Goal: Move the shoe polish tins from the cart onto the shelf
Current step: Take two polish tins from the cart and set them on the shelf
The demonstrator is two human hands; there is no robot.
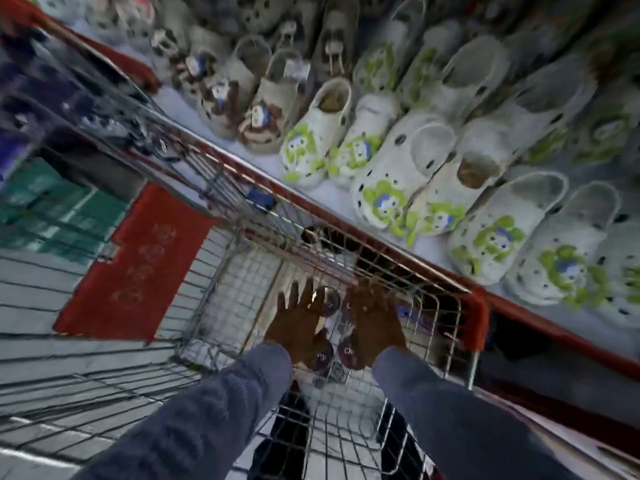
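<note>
- Both hands are down inside the wire cart (446, 308): the left hand (298, 323) with fingers spread apart, the right hand (372, 318) laid flat; whether either grip is clamped on anything cannot be told through the blur.
- The shoe polish tins (348, 349) lie on the cart floor between and under the palms (dark round lids, lettering mostly unreadable).
- The shelf (180, 98) just beside the cart is packed with white clogs (398, 178); bare space shows only near its front edge.
- Risk, as I judge it: scooping several smooth tins at once could let one slip and roll away, or a sleeve may knock clogs off when placing.
</note>
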